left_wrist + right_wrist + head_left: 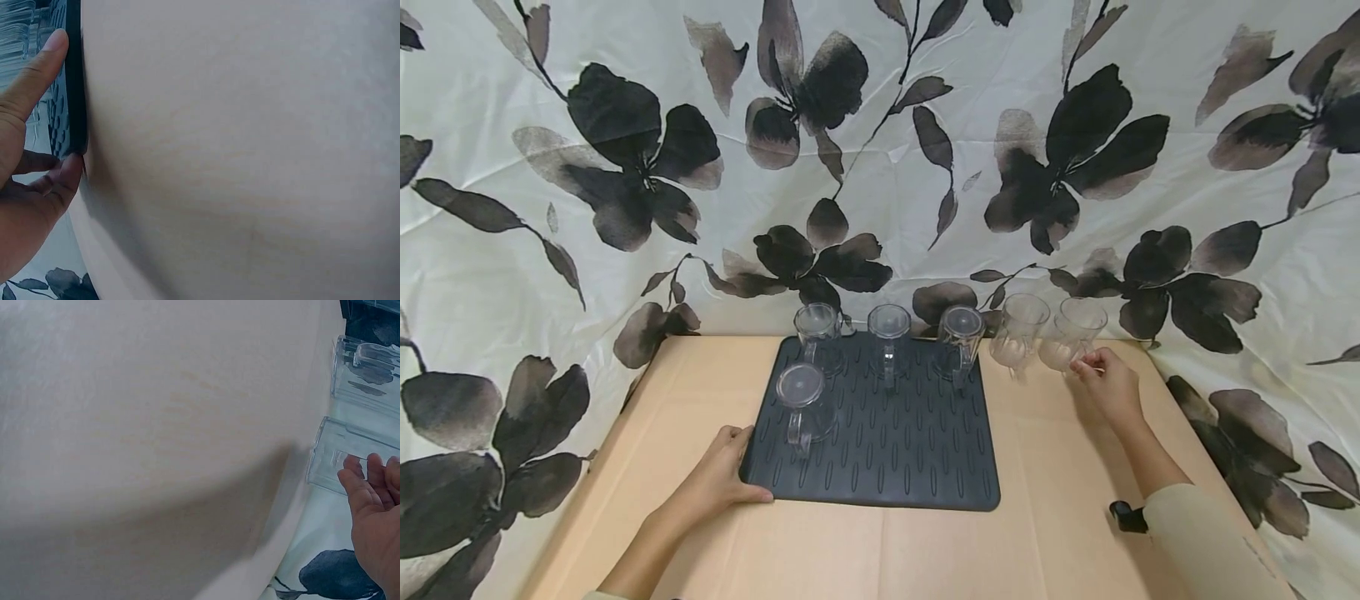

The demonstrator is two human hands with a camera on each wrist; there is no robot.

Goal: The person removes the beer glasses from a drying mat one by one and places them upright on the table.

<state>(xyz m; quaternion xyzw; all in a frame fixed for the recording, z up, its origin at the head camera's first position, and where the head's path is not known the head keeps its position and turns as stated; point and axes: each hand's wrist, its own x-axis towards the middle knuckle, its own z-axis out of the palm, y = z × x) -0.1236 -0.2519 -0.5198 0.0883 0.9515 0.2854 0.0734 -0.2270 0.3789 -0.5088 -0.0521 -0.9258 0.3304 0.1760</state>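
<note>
Closest, at four o'clock from the dark mat (917,475), is a pale sleeve (1202,533). Off the mat at two o'clock is a clear mug (1075,333); it's probably best to hold it gently and miss the next mug (1021,329). The right hand (1108,385) reaches forward, bent fingers pinching the clear mug. The left hand (722,473) touches the mat's eight-o'clock corner, thumb straight, spread from the fingers.

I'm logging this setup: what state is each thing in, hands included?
Dark mat: lying flat, ridged side up.
Four mugs on mat: upside down.
Mug beside mat: upright, looks empty.
Rightmost mug: upright, held; whether lifted is unclear.
Left hand: gripping mat's near-left corner.
Right hand: holding rightmost mug.
Floral cloth: wrinkled.
</note>
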